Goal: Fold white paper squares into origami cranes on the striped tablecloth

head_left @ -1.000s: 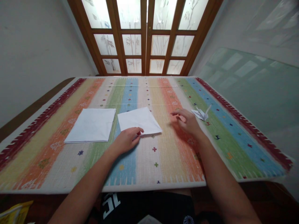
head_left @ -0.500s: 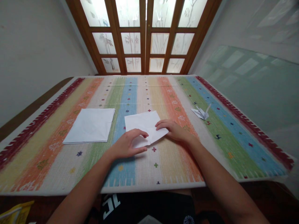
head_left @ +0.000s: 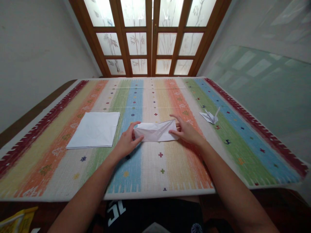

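Observation:
A creased white sheet of paper [head_left: 155, 132] is held between my two hands over the middle of the table, its folds bent and its top edge lifted. My left hand [head_left: 127, 139] grips the left end, thumb in front and fingers behind. At the right end, my right hand [head_left: 186, 131] pinches the paper between thumb and fingers, with the index finger raised off it. To the left lies a stack of square white paper [head_left: 94, 129]. A folded white paper crane [head_left: 211, 116] sits on the right side.
A striped, patterned tablecloth [head_left: 150, 174] covers the table. Beyond its far edge stand wooden doors with frosted panes [head_left: 152, 38]. A glass panel [head_left: 262, 84] leans along the right wall. A yellow packet [head_left: 19, 221] is at the lower left, below the table edge.
The paper has gone from lying nearly flat and angled to being held up lengthwise, partly folded. My hands have moved apart to its two ends and closed on them.

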A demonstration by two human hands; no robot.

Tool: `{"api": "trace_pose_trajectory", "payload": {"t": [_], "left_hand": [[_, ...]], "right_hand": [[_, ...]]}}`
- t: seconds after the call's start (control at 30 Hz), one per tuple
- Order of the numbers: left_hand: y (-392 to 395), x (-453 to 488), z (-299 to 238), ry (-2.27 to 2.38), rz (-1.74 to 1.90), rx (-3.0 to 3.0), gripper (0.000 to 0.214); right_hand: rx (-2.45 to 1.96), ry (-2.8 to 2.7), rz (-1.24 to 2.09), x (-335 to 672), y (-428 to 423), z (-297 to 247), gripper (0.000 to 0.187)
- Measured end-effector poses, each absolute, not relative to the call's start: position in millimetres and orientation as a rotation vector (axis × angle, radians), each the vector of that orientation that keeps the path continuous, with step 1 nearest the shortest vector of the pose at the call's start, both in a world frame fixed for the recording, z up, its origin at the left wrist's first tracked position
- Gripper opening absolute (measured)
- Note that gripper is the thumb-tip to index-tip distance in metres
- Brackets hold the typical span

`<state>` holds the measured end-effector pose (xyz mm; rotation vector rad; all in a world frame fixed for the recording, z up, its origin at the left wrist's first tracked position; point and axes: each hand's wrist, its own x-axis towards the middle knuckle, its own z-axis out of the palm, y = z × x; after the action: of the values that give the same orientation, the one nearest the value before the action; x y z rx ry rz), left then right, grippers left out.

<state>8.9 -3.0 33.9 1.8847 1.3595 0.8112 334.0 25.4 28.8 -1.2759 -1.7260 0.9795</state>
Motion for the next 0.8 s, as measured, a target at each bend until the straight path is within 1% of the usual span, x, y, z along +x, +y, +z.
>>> {"api": "trace_pose_trajectory", "payload": {"t": [0.03, 0.07, 0.1, 0.13, 0.2, 0.23, 0.3, 0.37, 0.4, 0.43, 0.47, 0.5, 0.57, 0.63, 0.7, 0.77, 0.8], "left_hand": [[-2.2, 9.3, 32.3, 1.391, 0.828, 1.858, 0.065], [-1.4, 9.7, 30.7, 1.415, 0.841, 1.835, 0.067], [-0.6, 10.0, 29.2, 1.438, 0.851, 1.819, 0.07], [0.0, 10.5, 27.7, 1.465, 0.86, 1.818, 0.074], [0.9, 11.3, 24.5, 1.529, 0.877, 1.877, 0.079], [1.1, 11.7, 22.8, 1.554, 0.886, 1.935, 0.078], [1.2, 12.4, 19.4, 1.563, 0.882, 2.072, 0.064], [0.8, 13.3, 16.4, 1.494, 0.83, 2.193, 0.038], [0.5, 13.9, 15.1, 1.442, 0.794, 2.238, 0.027], [0.2, 14.6, 14.1, 1.388, 0.759, 2.273, 0.021], [-0.3, 15.4, 13.5, 1.344, 0.733, 2.299, 0.02], [-0.8, 16.1, 13.2, 1.315, 0.715, 2.319, 0.022], [-1.8, 17.3, 14.0, 1.307, 0.703, 2.344, 0.025], [-2.8, 18.0, 16.2, 1.332, 0.697, 2.363, 0.022], [-4.1, 18.5, 19.0, 1.355, 0.694, 2.377, 0.017], [-6.0, 19.5, 21.4, 1.319, 0.686, 2.384, 0.016], [-7.2, 20.3, 22.3, 1.273, 0.676, 2.384, 0.017]], "right_hand": [[-1.289, -1.731, 0.993, 333.0, 24.6, 28.6, 0.08], [-1.312, -1.765, 0.979, 332.4, 24.0, 28.1, 0.086], [-1.339, -1.824, 0.937, 332.2, 23.6, 27.4, 0.086], [-1.366, -1.897, 0.879, 332.4, 23.4, 26.6, 0.082], [-1.403, -2.033, 0.767, 333.4, 23.7, 25.0, 0.068], [-1.408, -2.086, 0.714, 333.9, 24.2, 24.3, 0.06], [-1.378, -2.163, 0.595, 334.5, 25.4, 23.8, 0.045], [-1.279, -2.252, 0.515, 333.8, 26.2, 24.2, 0.032], [-1.205, -2.309, 0.524, 332.7, 26.0, 24.6, 0.026], [-1.126, -2.369, 0.575, 331.3, 25.3, 25.2, 0.022], [-1.051, -2.422, 0.652, 329.5, 23.9, 25.8, 0.02], [-0.991, -2.463, 0.736, 327.4, 21.9, 26.5, 0.021], [-0.948, -2.504, 0.826, 322.7, 16.6, 28.7, 0.035], [-0.943, -2.526, 0.845, 317.8, 10.5, 32.1, 0.046], [-0.927, -2.534, 0.857, 312.5, 4.7, 36.8, 0.047], [-0.917, -2.539, 0.838, 307.1, 0.0, 41.8, 0.043], [-0.903, -2.547, 0.815, 304.4, -1.9, 44.2, 0.044]]}}
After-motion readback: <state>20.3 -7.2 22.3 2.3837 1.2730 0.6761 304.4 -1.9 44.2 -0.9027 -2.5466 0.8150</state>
